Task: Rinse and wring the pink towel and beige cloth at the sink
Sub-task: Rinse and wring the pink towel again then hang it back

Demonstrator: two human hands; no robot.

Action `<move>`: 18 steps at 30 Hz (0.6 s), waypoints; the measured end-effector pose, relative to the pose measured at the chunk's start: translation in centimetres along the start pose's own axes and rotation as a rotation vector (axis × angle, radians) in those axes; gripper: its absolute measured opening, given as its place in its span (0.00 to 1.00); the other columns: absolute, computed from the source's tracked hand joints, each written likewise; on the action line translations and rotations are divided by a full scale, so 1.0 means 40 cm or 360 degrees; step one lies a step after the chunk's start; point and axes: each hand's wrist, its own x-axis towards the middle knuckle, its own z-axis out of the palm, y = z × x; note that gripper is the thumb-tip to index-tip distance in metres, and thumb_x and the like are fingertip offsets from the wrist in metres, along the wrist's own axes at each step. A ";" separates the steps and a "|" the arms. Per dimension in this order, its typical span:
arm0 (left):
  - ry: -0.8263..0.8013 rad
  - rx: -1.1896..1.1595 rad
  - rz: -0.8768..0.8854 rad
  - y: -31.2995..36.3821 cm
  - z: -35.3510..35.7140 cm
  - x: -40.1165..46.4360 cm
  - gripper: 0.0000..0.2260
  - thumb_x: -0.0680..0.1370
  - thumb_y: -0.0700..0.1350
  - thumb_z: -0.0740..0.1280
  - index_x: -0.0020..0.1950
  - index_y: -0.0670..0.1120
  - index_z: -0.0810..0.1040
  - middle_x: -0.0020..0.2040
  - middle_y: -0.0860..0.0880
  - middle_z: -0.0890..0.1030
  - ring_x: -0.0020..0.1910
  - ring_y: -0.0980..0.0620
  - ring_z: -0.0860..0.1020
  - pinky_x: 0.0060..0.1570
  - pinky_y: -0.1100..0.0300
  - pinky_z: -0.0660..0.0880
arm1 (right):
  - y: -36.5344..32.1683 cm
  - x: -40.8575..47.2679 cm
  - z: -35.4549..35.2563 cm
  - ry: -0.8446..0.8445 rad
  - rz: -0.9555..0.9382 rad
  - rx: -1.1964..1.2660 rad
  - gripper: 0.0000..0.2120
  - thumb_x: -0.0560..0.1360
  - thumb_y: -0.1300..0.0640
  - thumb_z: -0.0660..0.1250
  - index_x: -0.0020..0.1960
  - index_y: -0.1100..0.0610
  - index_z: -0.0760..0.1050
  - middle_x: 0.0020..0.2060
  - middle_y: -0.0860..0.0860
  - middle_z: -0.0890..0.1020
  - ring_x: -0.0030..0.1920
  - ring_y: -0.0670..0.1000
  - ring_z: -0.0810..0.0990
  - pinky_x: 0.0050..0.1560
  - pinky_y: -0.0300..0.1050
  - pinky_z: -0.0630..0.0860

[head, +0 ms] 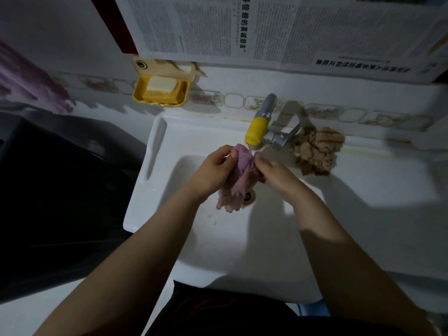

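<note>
The pink towel (238,178) hangs bunched over the sink (155,190) under the yellow-tipped tap (255,132), gripped by the left hand (215,169) and right hand (274,170); water seems to run, though it's dim. The beige cloth (317,151) waits crumpled on the rim, apparently undone. A soap dish (160,89) and newspaper (266,27) line the wall.

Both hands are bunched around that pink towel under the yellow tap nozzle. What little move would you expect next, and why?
Probably a twist of the pink towel over the basin: the left hand and right hand grip it right beneath the yellow nozzle, while the beige cloth waits on the sink ledge.
</note>
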 end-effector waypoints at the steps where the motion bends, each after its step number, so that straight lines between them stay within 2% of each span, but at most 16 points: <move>1: 0.0061 0.0172 0.0034 -0.007 -0.009 0.003 0.11 0.82 0.50 0.57 0.52 0.49 0.78 0.40 0.53 0.81 0.35 0.58 0.78 0.36 0.65 0.72 | 0.009 -0.010 0.006 0.0009 -0.0094 0.0018 0.21 0.78 0.42 0.58 0.50 0.59 0.80 0.46 0.55 0.83 0.49 0.53 0.79 0.56 0.51 0.74; 4: 0.0454 0.0934 0.0096 -0.030 -0.040 0.011 0.14 0.81 0.53 0.59 0.46 0.46 0.80 0.36 0.50 0.80 0.35 0.51 0.76 0.35 0.60 0.68 | 0.012 -0.019 0.004 0.0257 -0.0276 0.0124 0.10 0.78 0.52 0.63 0.51 0.57 0.79 0.42 0.49 0.81 0.44 0.45 0.78 0.45 0.37 0.73; 5: 0.0586 0.0988 0.0053 -0.035 -0.043 0.012 0.15 0.80 0.53 0.60 0.42 0.46 0.78 0.33 0.51 0.78 0.35 0.49 0.75 0.34 0.60 0.67 | 0.007 -0.020 0.006 0.0373 -0.0317 0.0133 0.09 0.78 0.52 0.63 0.51 0.55 0.79 0.41 0.47 0.80 0.41 0.42 0.77 0.42 0.33 0.72; 6: 0.0674 0.0923 -0.0010 -0.038 -0.041 0.014 0.15 0.80 0.54 0.60 0.39 0.46 0.77 0.31 0.51 0.77 0.34 0.48 0.75 0.32 0.59 0.67 | 0.003 -0.019 0.015 0.0457 -0.0350 0.0151 0.09 0.79 0.53 0.62 0.49 0.55 0.78 0.39 0.47 0.79 0.39 0.41 0.76 0.39 0.31 0.70; 8: 0.0735 0.0402 -0.0197 -0.026 -0.024 0.028 0.15 0.80 0.52 0.61 0.40 0.45 0.77 0.32 0.48 0.78 0.34 0.45 0.78 0.33 0.56 0.75 | -0.009 -0.022 0.069 0.0496 -0.0372 0.0206 0.11 0.79 0.52 0.61 0.43 0.56 0.76 0.33 0.49 0.77 0.34 0.44 0.73 0.35 0.36 0.70; 10: 0.0628 -0.0232 -0.0420 -0.003 0.023 0.040 0.13 0.80 0.50 0.59 0.42 0.45 0.77 0.34 0.44 0.79 0.33 0.44 0.81 0.30 0.52 0.79 | -0.026 -0.019 0.135 0.0509 -0.0401 0.0131 0.16 0.78 0.46 0.60 0.38 0.56 0.73 0.30 0.51 0.77 0.34 0.48 0.75 0.37 0.41 0.71; 11: 0.0543 -0.0446 -0.0516 0.008 0.051 0.043 0.13 0.81 0.50 0.59 0.43 0.44 0.76 0.35 0.43 0.80 0.32 0.45 0.81 0.27 0.54 0.79 | -0.036 -0.010 0.149 0.0583 -0.0394 0.0078 0.18 0.77 0.44 0.59 0.35 0.54 0.71 0.30 0.52 0.78 0.36 0.52 0.77 0.40 0.45 0.72; 13: 0.0416 -0.0554 -0.0591 0.023 0.102 0.041 0.14 0.80 0.52 0.59 0.43 0.43 0.76 0.35 0.43 0.80 0.28 0.49 0.81 0.23 0.61 0.76 | -0.052 0.024 0.125 0.0840 -0.0264 0.0100 0.18 0.77 0.45 0.60 0.32 0.53 0.70 0.33 0.56 0.80 0.38 0.55 0.78 0.43 0.49 0.73; 14: 0.0400 -0.0537 -0.0588 0.021 0.120 0.050 0.15 0.80 0.52 0.60 0.42 0.43 0.77 0.36 0.42 0.81 0.30 0.48 0.82 0.27 0.60 0.78 | -0.060 0.036 0.106 0.0917 -0.0207 0.0175 0.17 0.77 0.50 0.61 0.31 0.54 0.70 0.32 0.56 0.79 0.37 0.55 0.77 0.43 0.50 0.73; 16: 0.0444 -0.0445 -0.0590 0.014 0.132 0.067 0.15 0.80 0.52 0.60 0.44 0.42 0.79 0.43 0.39 0.83 0.42 0.43 0.83 0.41 0.54 0.80 | -0.055 0.041 0.101 0.0920 -0.0188 0.0233 0.17 0.78 0.53 0.61 0.31 0.54 0.70 0.30 0.53 0.77 0.37 0.54 0.76 0.42 0.49 0.73; 17: 0.0478 -0.0460 -0.0622 0.016 0.125 0.073 0.15 0.80 0.51 0.60 0.48 0.41 0.79 0.48 0.38 0.83 0.45 0.42 0.82 0.41 0.55 0.79 | -0.052 0.034 0.117 0.0910 -0.0207 0.0160 0.17 0.79 0.50 0.59 0.33 0.54 0.71 0.31 0.53 0.78 0.37 0.54 0.77 0.41 0.48 0.73; 18: 0.0488 -0.0485 -0.0658 0.009 0.118 0.079 0.16 0.80 0.51 0.60 0.54 0.39 0.79 0.51 0.38 0.82 0.44 0.44 0.81 0.37 0.59 0.77 | -0.049 0.030 0.135 0.0865 -0.0253 0.0073 0.18 0.79 0.47 0.57 0.35 0.55 0.73 0.33 0.55 0.79 0.38 0.54 0.78 0.41 0.47 0.73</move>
